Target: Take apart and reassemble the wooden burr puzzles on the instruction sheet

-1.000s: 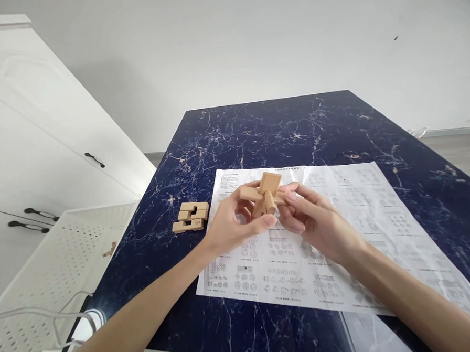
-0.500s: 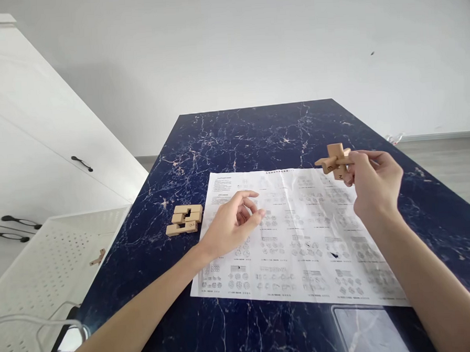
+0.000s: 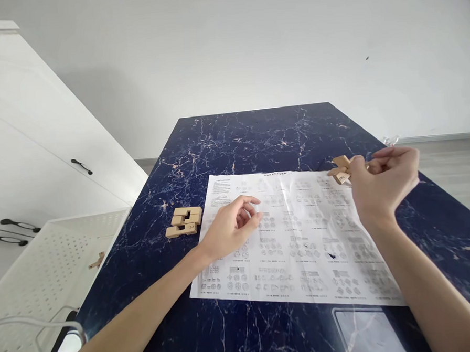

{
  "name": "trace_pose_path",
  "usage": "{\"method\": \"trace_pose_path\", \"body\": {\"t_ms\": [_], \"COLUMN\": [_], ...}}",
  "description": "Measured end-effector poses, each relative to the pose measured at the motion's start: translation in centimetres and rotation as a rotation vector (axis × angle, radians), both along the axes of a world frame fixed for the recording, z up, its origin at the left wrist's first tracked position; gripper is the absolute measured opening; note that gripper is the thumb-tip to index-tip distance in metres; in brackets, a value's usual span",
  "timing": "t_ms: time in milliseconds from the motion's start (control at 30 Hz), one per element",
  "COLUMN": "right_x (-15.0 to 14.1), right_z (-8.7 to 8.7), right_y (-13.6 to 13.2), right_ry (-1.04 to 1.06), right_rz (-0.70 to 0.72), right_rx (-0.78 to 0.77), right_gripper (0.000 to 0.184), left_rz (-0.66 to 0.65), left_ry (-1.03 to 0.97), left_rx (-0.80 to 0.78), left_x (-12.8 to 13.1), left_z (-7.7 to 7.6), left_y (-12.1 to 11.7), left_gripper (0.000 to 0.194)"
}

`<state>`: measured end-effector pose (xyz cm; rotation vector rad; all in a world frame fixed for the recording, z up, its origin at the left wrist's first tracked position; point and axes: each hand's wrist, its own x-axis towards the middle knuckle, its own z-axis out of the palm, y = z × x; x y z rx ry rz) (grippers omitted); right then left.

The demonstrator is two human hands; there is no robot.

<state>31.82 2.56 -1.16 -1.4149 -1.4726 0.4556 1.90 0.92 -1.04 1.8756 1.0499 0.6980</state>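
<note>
Held by both hands a second ago, the interlocked wooden piece (image 3: 339, 176) is now pinched in the right hand (image 3: 388, 181) alone, near the printed sheet's two o'clock corner, leaving the left hand (image 3: 233, 226) empty and loosely curled at the sheet's (image 3: 276, 258) nine o'clock side.

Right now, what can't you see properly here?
Head view, part of the wooden toy: hidden by the right hand.
Head view, part of the sheet: covered by the left hand.
Head view, the sheet's writing: too small.
Head view, the rest of the cabinet: cut off by the left edge.
</note>
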Motion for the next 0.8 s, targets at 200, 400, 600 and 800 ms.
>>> {"method": "trace_pose_path", "body": {"t_ms": [200,400,600,800], "right_x": [-4.1,-7.0,-7.6,-7.7], "right_z": [-1.2,-2.4,-2.4,-2.9], "right_y": [-1.2,-2.1,-2.3,-1.8], "right_ry": [-0.142,-0.364,-0.338,-0.359], "right_rz": [0.157,0.297,0.337,0.387], "right_rx": [0.017,0.052,-0.014,-0.078], "right_gripper": [0.020,0.029,0.030,0.029], "left_rz": [0.000,-0.002,-0.020,-0.034], "left_ry": [0.010,0.019,0.028,0.086], "left_rx": [-0.011,-0.007,0.012,0.093], "left_x": [0.2,0.4,0.5,0.6], "left_z": [0.2,0.3,0.5,0.4], "left_y": [-0.1,-0.2,-0.3,-0.4], "left_gripper": [0.034,0.029,0.026,0.022]}}
